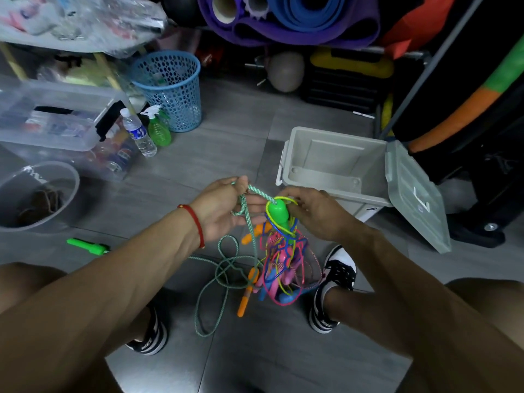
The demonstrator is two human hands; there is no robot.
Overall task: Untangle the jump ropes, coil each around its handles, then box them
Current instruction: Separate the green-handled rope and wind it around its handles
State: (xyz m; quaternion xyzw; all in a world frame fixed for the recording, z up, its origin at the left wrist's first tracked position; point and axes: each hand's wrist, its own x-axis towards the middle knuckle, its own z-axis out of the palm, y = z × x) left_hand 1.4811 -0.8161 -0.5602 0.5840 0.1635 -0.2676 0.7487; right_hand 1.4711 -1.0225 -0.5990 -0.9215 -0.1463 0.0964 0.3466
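A tangle of jump ropes (280, 262) in pink, blue, yellow and orange hangs between my knees above the floor. My left hand (224, 208) pinches the green braided rope (249, 214) near its top. That rope runs into a green handle (276, 212), which my right hand (314, 214) grips from the right. Loops of the green rope trail down onto the floor (215, 290). An orange handle (245, 299) dangles at the bottom of the tangle. A second green handle (88, 246) lies on the floor to the left. The grey box (334, 163) stands open at the right, its lid (416, 194) hanging off its side.
A blue mesh basket (170, 89), a water bottle (139, 133) and a green spray bottle (158, 127) stand at the back left beside clear plastic bins (54, 117). A clear bowl (37, 194) sits at the left. Rolled mats (289, 18) fill the back. My shoes (334, 285) flank the tangle.
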